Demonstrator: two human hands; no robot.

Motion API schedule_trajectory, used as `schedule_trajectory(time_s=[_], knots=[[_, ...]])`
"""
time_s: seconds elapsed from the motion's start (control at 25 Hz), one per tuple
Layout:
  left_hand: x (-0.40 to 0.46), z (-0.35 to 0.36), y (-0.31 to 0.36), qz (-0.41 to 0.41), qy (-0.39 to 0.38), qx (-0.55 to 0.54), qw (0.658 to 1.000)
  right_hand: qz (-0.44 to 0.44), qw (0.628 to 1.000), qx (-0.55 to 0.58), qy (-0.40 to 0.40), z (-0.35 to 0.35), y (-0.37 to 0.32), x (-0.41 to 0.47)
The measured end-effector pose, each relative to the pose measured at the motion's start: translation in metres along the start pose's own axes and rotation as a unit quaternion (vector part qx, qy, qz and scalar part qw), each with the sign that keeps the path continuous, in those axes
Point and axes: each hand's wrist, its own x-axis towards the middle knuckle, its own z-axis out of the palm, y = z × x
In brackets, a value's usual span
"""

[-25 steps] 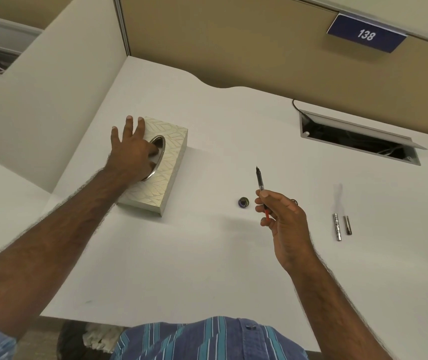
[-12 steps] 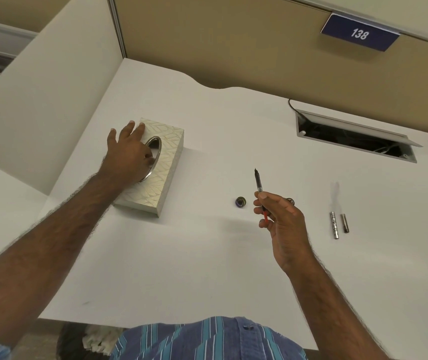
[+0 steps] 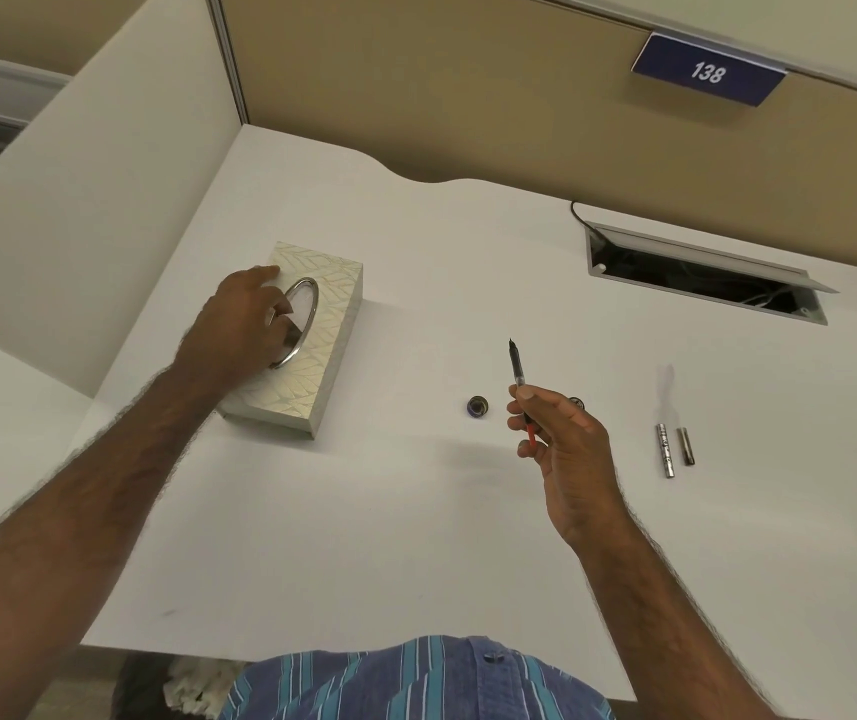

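A cream, leaf-patterned tissue box (image 3: 332, 324) with a metal oval opening lies on the white desk (image 3: 364, 537) at the left. My left hand (image 3: 244, 330) rests on it; the index finger lies along the top, while the other fingers and thumb curl into the opening around the white tissue (image 3: 302, 310). My right hand (image 3: 561, 449) pinches a thin black pen insert (image 3: 517, 368) above the desk centre. Its nib points up and its red end sits by my fingers.
A small dark round cap (image 3: 478, 406) lies left of my right hand, and another small piece (image 3: 578, 402) peeks out behind it. A silver pen barrel (image 3: 665, 450) and a dark shorter tube (image 3: 685, 446) lie to the right. An open cable hatch (image 3: 701, 272) sits at the back right.
My left hand went from lying flat on the box to curling its fingers into the oval opening. My right hand has kept the pen insert nearly still.
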Motion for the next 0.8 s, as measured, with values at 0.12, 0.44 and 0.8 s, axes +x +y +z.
schedule_trajectory(time_s=[0.12,0.44,0.8], knots=[[-0.011,0.008,-0.002,0.048,0.036,-0.037,0.998,0.000,1.000,0.001,0.000,-0.001,0.001,-0.001],[-0.009,-0.024,0.032,-0.108,0.166,-0.237,0.951,0.001,1.000,0.008,-0.006,-0.006,0.002,-0.001],[-0.016,-0.033,0.108,-0.199,0.013,-0.599,0.776,-0.022,0.999,0.025,-0.032,-0.012,-0.007,-0.005]])
